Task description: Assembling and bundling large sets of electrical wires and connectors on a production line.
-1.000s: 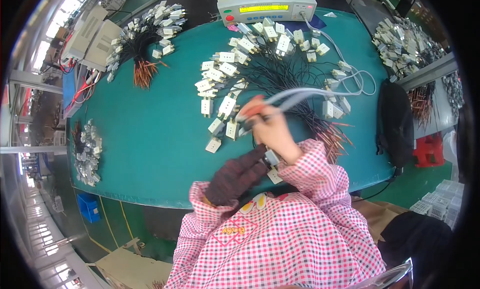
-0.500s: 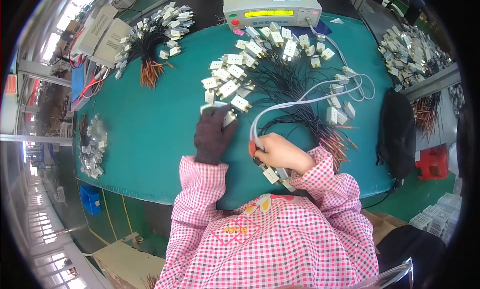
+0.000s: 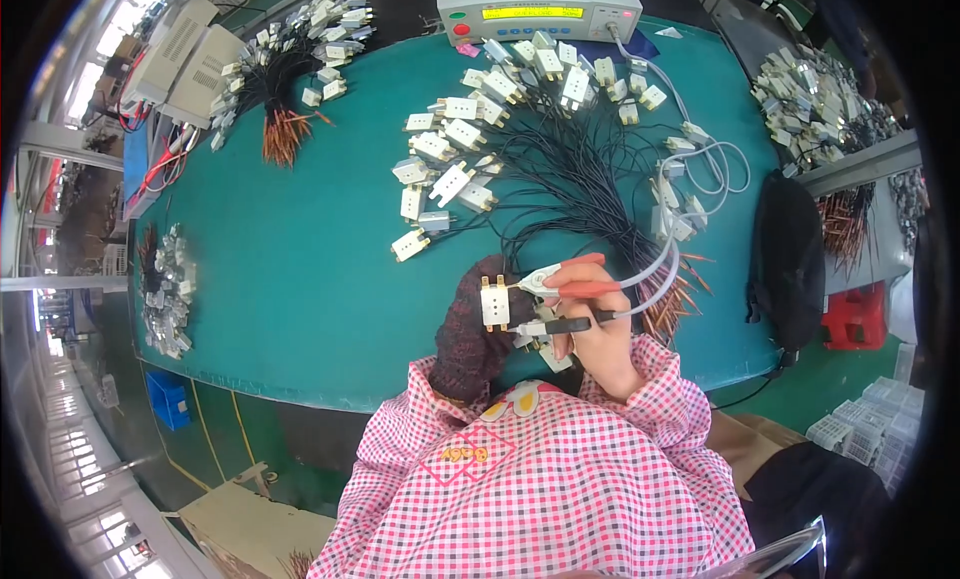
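My left hand (image 3: pixel 468 331), in a dark knitted glove, is closed on a small white connector block (image 3: pixel 495 305) with brass tabs at both ends. My right hand (image 3: pixel 597 337) is bare and grips a red-handled test clip (image 3: pixel 572 280) together with a black-handled test probe (image 3: pixel 567 326). The metal tips of both reach the right side of the held block; exact contact is too small to tell. Grey cables (image 3: pixel 655 279) lead away from the clip and probe. Just under my right hand, a few similar white blocks (image 3: pixel 553 353) lie partly hidden.
Ahead lies a fan of white blocks (image 3: pixel 462 134) on black wires (image 3: pixel 590 169) with copper ends. A bench tester (image 3: pixel 540 24) with a lit yellow display stands behind. More bundles (image 3: pixel 290 69) rest left on the green mat (image 3: pixel 300 269). A black bag (image 3: pixel 790 269) sits right.
My left hand has come back from the fan of blocks with one block, toward my body. My right hand has lifted the clip and probe to that block. The view has shifted slightly.
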Available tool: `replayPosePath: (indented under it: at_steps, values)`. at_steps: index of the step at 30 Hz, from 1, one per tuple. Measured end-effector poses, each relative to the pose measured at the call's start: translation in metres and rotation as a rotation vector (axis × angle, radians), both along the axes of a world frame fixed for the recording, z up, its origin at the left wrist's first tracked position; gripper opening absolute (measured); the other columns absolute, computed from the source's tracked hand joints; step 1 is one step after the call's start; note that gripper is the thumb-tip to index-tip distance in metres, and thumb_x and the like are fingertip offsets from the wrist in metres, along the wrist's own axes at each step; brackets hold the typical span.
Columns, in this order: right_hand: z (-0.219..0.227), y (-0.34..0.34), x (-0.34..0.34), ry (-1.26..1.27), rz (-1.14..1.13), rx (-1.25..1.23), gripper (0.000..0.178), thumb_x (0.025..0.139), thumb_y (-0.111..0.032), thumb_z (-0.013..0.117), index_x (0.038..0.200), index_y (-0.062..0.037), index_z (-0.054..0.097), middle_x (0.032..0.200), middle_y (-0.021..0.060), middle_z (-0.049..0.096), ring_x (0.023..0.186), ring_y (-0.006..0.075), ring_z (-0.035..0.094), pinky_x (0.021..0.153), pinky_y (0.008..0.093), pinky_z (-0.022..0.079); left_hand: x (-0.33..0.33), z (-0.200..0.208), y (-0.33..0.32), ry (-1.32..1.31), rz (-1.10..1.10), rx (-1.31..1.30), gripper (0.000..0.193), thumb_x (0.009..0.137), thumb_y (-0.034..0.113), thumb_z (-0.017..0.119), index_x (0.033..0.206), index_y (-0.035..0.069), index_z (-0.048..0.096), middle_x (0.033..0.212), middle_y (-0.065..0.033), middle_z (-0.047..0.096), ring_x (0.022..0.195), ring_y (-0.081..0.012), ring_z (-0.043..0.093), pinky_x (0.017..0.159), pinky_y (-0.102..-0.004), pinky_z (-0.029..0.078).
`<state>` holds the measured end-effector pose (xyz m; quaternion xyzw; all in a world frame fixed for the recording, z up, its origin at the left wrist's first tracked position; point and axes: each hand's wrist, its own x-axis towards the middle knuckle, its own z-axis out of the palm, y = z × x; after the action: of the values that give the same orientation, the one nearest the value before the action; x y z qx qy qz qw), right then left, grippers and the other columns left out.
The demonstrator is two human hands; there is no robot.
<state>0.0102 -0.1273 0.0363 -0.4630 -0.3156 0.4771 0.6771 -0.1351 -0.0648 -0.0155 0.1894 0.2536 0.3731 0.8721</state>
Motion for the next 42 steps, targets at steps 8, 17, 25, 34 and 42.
replayPosePath:
  at_steps: [8,17,25,34,42]
  values:
    - [-0.006,0.000,-0.011,-0.382,0.005,-0.035,0.030,0.080,0.011,0.043,0.101,-0.0014,0.059,0.087,0.0096,0.056,0.051,0.0102,0.054,0.043,0.0213,0.044,0.005,0.004,-0.009,0.076,0.035,0.040,0.052,0.092,0.040,0.047,0.132,0.008,0.038,0.113,-0.0100,0.055,0.097,-0.0209,0.057,0.079,-0.0340,0.050]
    - [-0.005,0.002,-0.014,-0.686,-0.122,0.100,0.026,0.075,0.011,0.049,0.095,-0.0014,0.061,0.080,0.0082,0.057,0.061,0.0098,0.053,0.050,0.0235,0.043,0.005,0.012,-0.011,0.021,0.001,-0.004,0.046,0.094,0.038,0.044,0.129,0.009,0.040,0.113,-0.0097,0.055,0.096,-0.0205,0.057,0.078,-0.0341,0.050]
    - [-0.024,0.008,-0.018,-0.387,-0.122,0.124,0.018,0.085,0.006,0.044,0.094,0.0003,0.058,0.079,0.0056,0.054,0.045,0.0045,0.044,0.039,0.0186,0.033,0.009,0.001,-0.011,0.143,0.029,-0.006,0.048,0.093,0.043,0.044,0.127,0.010,0.042,0.112,-0.0076,0.054,0.094,-0.0195,0.057,0.078,-0.0342,0.050]
    - [-0.005,-0.004,-0.003,-0.272,-0.056,-0.045,0.026,0.076,0.013,0.046,0.093,-0.0007,0.062,0.091,0.0110,0.057,0.065,0.0133,0.054,0.053,0.0224,0.044,0.010,0.002,-0.014,0.115,0.098,0.051,0.045,0.093,0.039,0.044,0.126,0.009,0.044,0.109,-0.0089,0.058,0.094,-0.0207,0.059,0.078,-0.0343,0.050]
    - [-0.009,0.002,0.008,-0.363,0.052,-0.049,0.027,0.078,0.012,0.048,0.095,-0.0038,0.063,0.092,0.0101,0.057,0.069,0.0141,0.057,0.056,0.0241,0.047,0.010,0.006,-0.014,0.151,0.029,0.105,0.044,0.094,0.039,0.044,0.126,0.009,0.042,0.108,-0.0077,0.055,0.096,-0.0186,0.055,0.080,-0.0343,0.047]
